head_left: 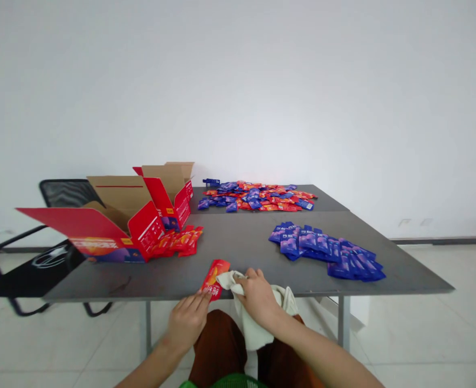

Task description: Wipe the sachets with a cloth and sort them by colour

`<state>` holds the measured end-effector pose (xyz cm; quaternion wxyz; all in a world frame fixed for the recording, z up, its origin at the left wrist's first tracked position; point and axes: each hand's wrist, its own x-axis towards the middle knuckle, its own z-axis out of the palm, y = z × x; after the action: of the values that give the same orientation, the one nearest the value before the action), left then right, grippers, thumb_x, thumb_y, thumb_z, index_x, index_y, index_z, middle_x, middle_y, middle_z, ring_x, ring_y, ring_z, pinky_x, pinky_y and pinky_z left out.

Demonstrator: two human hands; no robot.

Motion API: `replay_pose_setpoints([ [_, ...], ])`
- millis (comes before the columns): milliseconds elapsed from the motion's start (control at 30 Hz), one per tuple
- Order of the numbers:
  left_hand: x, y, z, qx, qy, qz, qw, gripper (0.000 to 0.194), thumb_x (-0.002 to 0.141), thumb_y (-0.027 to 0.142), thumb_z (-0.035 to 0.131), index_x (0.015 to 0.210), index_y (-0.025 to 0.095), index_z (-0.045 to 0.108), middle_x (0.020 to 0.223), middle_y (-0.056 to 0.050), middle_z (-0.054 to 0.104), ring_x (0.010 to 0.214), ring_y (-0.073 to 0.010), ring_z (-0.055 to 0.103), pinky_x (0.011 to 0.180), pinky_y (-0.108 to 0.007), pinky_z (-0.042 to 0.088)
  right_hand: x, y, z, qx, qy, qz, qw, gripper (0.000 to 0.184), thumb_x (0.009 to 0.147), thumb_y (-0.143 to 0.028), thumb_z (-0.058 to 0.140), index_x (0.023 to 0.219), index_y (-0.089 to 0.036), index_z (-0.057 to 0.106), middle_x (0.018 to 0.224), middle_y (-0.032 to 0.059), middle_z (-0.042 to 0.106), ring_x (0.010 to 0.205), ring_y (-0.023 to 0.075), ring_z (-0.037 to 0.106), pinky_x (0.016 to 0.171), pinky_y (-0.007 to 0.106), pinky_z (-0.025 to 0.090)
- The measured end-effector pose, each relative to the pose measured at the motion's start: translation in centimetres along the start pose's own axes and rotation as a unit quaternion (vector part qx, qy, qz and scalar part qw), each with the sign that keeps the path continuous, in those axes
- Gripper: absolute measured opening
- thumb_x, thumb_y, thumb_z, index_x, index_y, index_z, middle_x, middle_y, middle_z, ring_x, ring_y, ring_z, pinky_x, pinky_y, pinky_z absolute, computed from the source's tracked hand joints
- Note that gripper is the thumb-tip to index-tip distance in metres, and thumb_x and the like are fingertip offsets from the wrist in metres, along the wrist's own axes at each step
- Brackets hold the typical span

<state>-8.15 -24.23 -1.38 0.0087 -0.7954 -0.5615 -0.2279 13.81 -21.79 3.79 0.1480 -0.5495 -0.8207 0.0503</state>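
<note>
A red packet (214,278) lies tilted at the front edge of the grey table (241,242). My left hand (187,320) holds its lower end between the fingertips. My right hand (257,299) is closed on a white cloth (257,318), pressing it against the packet's right side; the cloth hangs over the table edge onto my lap.
An open red cardboard box (120,215) stands at the left with a row of red packets (177,241) beside it. Blue packets (329,249) lie in a pile at the right. A mixed red and blue heap (257,195) sits at the back. A black chair (43,253) is left of the table.
</note>
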Motion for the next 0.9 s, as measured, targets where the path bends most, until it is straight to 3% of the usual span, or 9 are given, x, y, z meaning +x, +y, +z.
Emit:
replay_pose_setpoints([
  [100, 0.5, 0.1, -0.9, -0.099, 0.076, -0.088, 0.988, 0.028, 0.087, 0.036, 0.046, 0.096, 0.024, 0.070, 0.098, -0.006, 0.072, 0.088, -0.0226, 0.066, 0.083, -0.034, 0.050, 0.6, 0.4, -1.5, 0.056, 0.037, -0.018, 0.998, 0.023, 0.090, -0.031, 0.051, 0.108, -0.027, 0.064, 0.094, 0.0060, 0.055, 0.090, 0.0193, 0.048, 0.081, 0.029, 0.035],
  [167, 2.0, 0.2, -1.7, -0.186, 0.095, -0.173, 0.962, 0.028, 0.083, 0.041, 0.051, 0.093, 0.022, 0.068, 0.089, -0.006, 0.072, 0.079, -0.0223, 0.067, 0.073, -0.032, 0.052, 1.3, -0.1, -2.2, 0.082, 0.067, -0.034, 0.994, 0.027, 0.094, -0.034, 0.045, 0.112, -0.026, 0.063, 0.093, 0.0055, 0.054, 0.092, 0.0189, 0.045, 0.083, 0.029, 0.033],
  [300, 5.0, 0.0, -1.4, -0.377, -0.006, -0.250, 0.892, 0.018, 0.073, 0.032, 0.059, 0.081, 0.016, 0.063, 0.066, -0.003, 0.068, 0.058, -0.0203, 0.065, 0.052, -0.027, 0.051, 3.1, -2.7, -1.8, 0.079, 0.113, -0.069, 0.988, 0.033, 0.094, -0.040, 0.043, 0.122, -0.027, 0.057, 0.095, 0.0064, 0.049, 0.099, 0.0214, 0.038, 0.085, 0.033, 0.030],
  [400, 6.2, -0.5, -0.1, -0.435, -0.064, -0.271, 0.856, 0.004, 0.064, 0.018, 0.059, 0.066, 0.014, 0.058, 0.055, -0.001, 0.063, 0.051, -0.0184, 0.063, 0.050, -0.027, 0.052, 4.4, -4.2, 0.0, 0.068, 0.110, -0.079, 0.988, 0.038, 0.090, -0.044, 0.050, 0.124, -0.027, 0.055, 0.106, 0.0081, 0.045, 0.101, 0.0229, 0.035, 0.085, 0.035, 0.032],
  [533, 6.9, -0.8, 0.4, -0.486, -0.106, -0.342, 0.797, 0.007, 0.069, 0.019, 0.057, 0.075, 0.015, 0.056, 0.056, -0.002, 0.064, 0.051, -0.0184, 0.065, 0.053, -0.030, 0.055, 5.3, -2.9, 2.0, 0.015, 0.106, 0.005, 0.994, 0.033, 0.089, -0.047, 0.049, 0.109, -0.025, 0.063, 0.111, 0.0104, 0.043, 0.102, 0.0255, 0.035, 0.083, 0.037, 0.034],
  [733, 7.5, -0.2, -0.6, -0.489, -0.125, -0.376, 0.777, 0.015, 0.074, 0.027, 0.061, 0.076, 0.014, 0.055, 0.048, -0.004, 0.061, 0.050, -0.0207, 0.066, 0.045, -0.025, 0.053, 5.2, 1.0, 1.6, -0.060, 0.106, 0.148, 0.982, 0.029, 0.091, -0.036, 0.047, 0.105, -0.016, 0.063, 0.109, 0.0162, 0.045, 0.104, 0.0291, 0.036, 0.081, 0.042, 0.036],
  [900, 7.4, -0.4, -1.0, -0.529, -0.133, -0.338, 0.767, 0.022, 0.072, 0.034, 0.064, 0.074, 0.013, 0.055, 0.055, -0.004, 0.064, 0.051, -0.0193, 0.066, 0.048, -0.025, 0.053, 4.7, -0.1, 2.1, -0.066, 0.089, 0.073, 0.991, 0.036, 0.089, -0.038, 0.052, 0.117, -0.017, 0.057, 0.106, 0.0154, 0.047, 0.102, 0.0282, 0.038, 0.079, 0.040, 0.041],
])
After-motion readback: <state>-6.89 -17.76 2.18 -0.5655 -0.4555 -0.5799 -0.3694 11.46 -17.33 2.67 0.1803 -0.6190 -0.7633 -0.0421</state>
